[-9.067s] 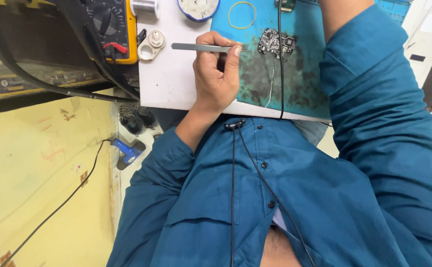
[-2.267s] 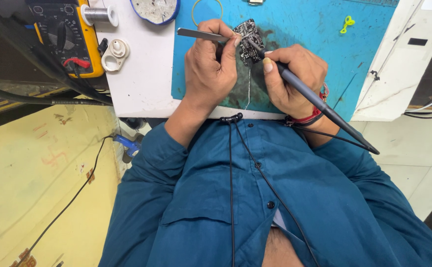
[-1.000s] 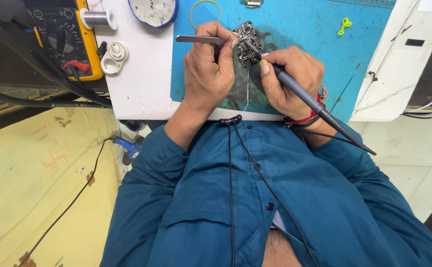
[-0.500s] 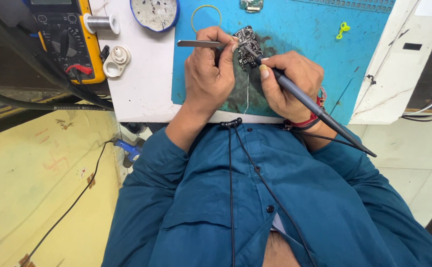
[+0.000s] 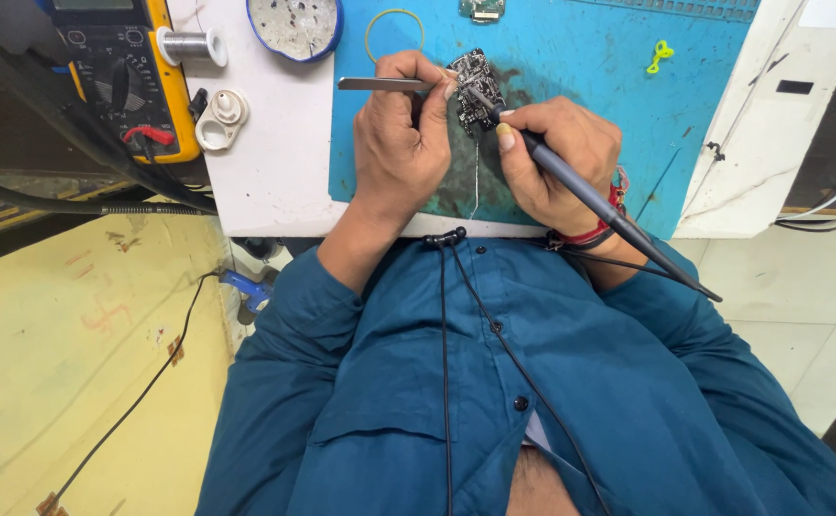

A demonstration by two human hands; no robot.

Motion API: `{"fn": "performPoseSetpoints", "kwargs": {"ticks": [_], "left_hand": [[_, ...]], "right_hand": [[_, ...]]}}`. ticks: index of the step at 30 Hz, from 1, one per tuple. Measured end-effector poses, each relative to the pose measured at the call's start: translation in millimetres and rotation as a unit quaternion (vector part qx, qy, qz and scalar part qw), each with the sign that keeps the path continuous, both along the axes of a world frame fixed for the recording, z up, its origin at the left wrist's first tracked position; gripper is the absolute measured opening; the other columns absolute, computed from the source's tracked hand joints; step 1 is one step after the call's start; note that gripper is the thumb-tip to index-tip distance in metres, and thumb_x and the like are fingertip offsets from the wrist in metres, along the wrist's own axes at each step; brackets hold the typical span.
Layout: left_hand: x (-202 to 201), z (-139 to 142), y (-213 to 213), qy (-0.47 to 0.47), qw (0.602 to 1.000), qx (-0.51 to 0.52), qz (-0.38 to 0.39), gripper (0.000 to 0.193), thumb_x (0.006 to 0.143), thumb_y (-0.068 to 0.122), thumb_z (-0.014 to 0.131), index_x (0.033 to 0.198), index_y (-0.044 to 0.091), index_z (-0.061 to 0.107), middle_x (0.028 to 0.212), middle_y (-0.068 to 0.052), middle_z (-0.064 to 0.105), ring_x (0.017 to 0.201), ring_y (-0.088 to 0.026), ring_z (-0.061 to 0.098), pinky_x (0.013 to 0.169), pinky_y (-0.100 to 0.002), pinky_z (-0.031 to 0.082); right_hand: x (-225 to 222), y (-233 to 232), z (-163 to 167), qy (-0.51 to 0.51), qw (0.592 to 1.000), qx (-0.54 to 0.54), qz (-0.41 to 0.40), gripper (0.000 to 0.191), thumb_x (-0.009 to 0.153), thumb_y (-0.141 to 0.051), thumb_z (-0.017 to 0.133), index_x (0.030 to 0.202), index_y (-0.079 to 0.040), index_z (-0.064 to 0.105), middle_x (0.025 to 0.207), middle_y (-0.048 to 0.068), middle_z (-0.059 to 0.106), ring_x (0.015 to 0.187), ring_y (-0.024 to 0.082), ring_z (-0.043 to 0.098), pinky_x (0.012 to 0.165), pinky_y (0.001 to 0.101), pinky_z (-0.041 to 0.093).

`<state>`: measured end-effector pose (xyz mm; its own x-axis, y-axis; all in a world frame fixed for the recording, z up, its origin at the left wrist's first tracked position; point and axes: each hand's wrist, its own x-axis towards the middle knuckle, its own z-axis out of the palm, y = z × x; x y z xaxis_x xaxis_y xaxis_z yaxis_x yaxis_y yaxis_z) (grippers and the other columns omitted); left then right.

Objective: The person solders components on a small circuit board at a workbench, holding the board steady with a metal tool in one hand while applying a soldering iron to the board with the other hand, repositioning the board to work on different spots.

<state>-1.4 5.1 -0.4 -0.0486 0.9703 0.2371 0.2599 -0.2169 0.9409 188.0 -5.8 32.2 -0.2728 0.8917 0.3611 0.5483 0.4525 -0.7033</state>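
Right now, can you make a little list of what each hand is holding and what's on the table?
left hand: holds metal tweezers
right hand: holds a dark soldering iron, tip at the circuit board
surface: blue mat on a white table
nearby: yellow multimeter, solder spool, round dish, yellow ring

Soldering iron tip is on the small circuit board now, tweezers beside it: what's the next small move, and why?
Probably keep the left hand steady on the tweezers while the right hand holds the soldering iron on the circuit board. Both tools meet at the board on the blue mat, so shifting either risks the joint.
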Motion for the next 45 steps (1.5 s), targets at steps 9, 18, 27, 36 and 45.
{"fn": "performPoseSetpoints", "kwargs": {"ticks": [9,18,27,36,45], "left_hand": [[-1.1,-0.3,0.0,0.004,1.000,0.002,0.001,0.017,0.106,0.000,0.064,0.116,0.006,0.051,0.103,-0.008,0.071,0.093,-0.021,0.078,0.079,-0.031,0.061],[-1.9,0.3,0.1,-0.001,1.000,0.002,-0.002,0.015,0.107,0.000,0.063,0.116,0.006,0.052,0.104,-0.008,0.070,0.093,-0.021,0.077,0.080,-0.031,0.062],[-1.0,0.2,0.7,0.009,1.000,0.004,0.002,0.015,0.106,0.001,0.064,0.115,0.005,0.052,0.103,-0.008,0.070,0.091,-0.021,0.077,0.078,-0.031,0.061],[-1.8,3.7,1.1,0.002,1.000,-0.013,0.002,0.014,0.106,0.001,0.064,0.114,0.006,0.053,0.101,-0.009,0.072,0.089,-0.020,0.078,0.076,-0.031,0.061],[-2.5,2.7,0.6,0.004,1.000,-0.015,-0.002,0.015,0.106,0.000,0.064,0.114,0.006,0.053,0.103,-0.010,0.074,0.091,-0.021,0.079,0.077,-0.030,0.062]], "right_hand": [[-0.3,0.8,0.5,0.006,1.000,0.009,-0.012,0.008,0.103,-0.006,0.075,0.105,-0.002,0.068,0.089,0.012,0.068,0.074,0.026,0.066,0.062,0.0334,0.049],[-1.0,0.2,0.5,-0.004,1.000,0.000,-0.019,0.009,0.103,-0.005,0.076,0.107,-0.001,0.069,0.087,0.011,0.068,0.072,0.026,0.065,0.066,0.0356,0.048],[-0.8,0.8,-0.2,0.001,1.000,0.004,-0.010,0.009,0.103,-0.005,0.075,0.106,-0.001,0.068,0.089,0.012,0.068,0.074,0.026,0.066,0.067,0.0350,0.049],[-2.3,0.5,1.7,-0.004,1.000,-0.005,-0.022,0.008,0.102,-0.006,0.075,0.105,-0.001,0.069,0.089,0.012,0.068,0.074,0.027,0.067,0.066,0.0355,0.050],[-4.5,1.1,1.3,0.001,1.000,-0.004,-0.021,0.009,0.100,-0.006,0.076,0.104,-0.002,0.069,0.087,0.012,0.068,0.072,0.026,0.067,0.065,0.0351,0.049]]}}
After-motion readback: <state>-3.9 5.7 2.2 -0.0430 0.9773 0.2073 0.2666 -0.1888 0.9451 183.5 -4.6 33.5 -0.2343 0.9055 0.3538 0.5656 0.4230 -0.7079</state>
